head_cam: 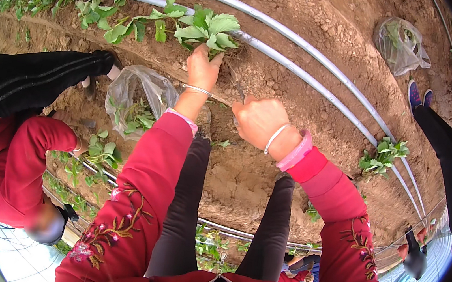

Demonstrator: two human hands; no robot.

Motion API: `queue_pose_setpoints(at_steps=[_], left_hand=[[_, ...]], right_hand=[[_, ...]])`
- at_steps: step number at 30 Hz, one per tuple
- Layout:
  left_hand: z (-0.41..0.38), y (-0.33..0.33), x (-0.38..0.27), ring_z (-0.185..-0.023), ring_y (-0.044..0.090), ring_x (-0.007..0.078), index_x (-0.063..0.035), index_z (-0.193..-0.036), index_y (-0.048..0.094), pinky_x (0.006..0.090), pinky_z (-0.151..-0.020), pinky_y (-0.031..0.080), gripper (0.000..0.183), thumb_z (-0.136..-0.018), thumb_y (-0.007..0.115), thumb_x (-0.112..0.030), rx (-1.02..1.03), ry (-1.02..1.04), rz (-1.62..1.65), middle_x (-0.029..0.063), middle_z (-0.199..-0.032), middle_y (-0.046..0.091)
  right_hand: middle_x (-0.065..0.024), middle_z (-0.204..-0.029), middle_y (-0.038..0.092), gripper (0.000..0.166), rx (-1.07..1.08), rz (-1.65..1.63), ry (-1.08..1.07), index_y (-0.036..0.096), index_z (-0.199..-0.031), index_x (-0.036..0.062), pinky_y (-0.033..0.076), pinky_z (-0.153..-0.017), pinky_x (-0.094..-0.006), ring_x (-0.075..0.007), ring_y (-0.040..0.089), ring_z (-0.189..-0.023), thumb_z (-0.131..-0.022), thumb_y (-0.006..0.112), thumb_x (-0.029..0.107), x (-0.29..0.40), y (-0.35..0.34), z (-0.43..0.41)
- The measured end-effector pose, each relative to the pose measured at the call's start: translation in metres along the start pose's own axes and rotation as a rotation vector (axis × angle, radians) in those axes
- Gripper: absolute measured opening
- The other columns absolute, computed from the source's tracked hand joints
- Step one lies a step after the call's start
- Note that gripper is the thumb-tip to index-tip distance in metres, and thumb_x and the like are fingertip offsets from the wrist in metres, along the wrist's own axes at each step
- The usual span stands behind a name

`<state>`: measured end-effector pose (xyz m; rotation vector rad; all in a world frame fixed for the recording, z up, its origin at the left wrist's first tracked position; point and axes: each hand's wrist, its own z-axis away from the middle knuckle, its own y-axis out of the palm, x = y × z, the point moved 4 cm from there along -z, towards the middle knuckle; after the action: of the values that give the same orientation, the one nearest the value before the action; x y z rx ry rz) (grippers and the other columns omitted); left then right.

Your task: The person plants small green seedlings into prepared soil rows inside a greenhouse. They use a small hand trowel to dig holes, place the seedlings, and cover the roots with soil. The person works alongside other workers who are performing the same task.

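Observation:
My left hand [203, 68] grips a leafy strawberry plant [212, 30] low on its stems, at the soil of the raised bed. Some thin roots show beside its leaves, close to the nearer pale hose [275, 55]. My right hand [261, 118] is closed around the handle of a narrow metal hand tool [239, 86]. The tool's far end reaches the soil just right of the plant, and its exact shape is hard to make out. Further left along the same hose, more strawberry plants [125, 29] stand or lie on the bed.
A clear plastic bag [139, 99] with plants sits left of my legs. Another plastic bag [401, 44] lies at the upper right. A bunch of plants [384, 156] rests on the hoses. Co-workers bend at the left [22, 157] and stand at the right [443, 148].

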<state>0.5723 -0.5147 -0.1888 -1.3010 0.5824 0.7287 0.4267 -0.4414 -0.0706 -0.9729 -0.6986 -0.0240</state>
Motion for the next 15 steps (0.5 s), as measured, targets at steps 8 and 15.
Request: queue_pose_setpoints(at_steps=[8, 15], left_hand=[[0.000, 0.001, 0.003, -0.086, 0.057, 0.0428, 0.0021, -0.089, 0.060, 0.0447, -0.073, 0.046, 0.023, -0.069, 0.068, -0.007, 0.129, 0.095, -0.155, 0.0236, -0.089, 0.061], [-0.009, 0.006, 0.020, -0.085, 0.061, 0.0399, -0.0006, -0.095, 0.065, 0.0396, -0.075, 0.048, 0.029, -0.069, 0.069, -0.012, 0.125, -0.101, 0.041, 0.0220, -0.086, 0.065]], right_hand=[[-0.0159, -0.069, 0.064, 0.011, 0.012, -0.016, 0.131, 0.065, -0.073, 0.0051, 0.054, -0.058, -0.0385, -0.0291, 0.065, -0.062, -0.072, 0.061, 0.015, -0.007, -0.017, 0.010], [-0.0168, -0.070, 0.065, 0.016, 0.033, -0.064, 0.207, 0.068, -0.076, 0.0064, 0.054, -0.065, -0.0406, -0.0314, 0.066, -0.069, -0.073, 0.055, 0.016, -0.025, -0.011, -0.018]])
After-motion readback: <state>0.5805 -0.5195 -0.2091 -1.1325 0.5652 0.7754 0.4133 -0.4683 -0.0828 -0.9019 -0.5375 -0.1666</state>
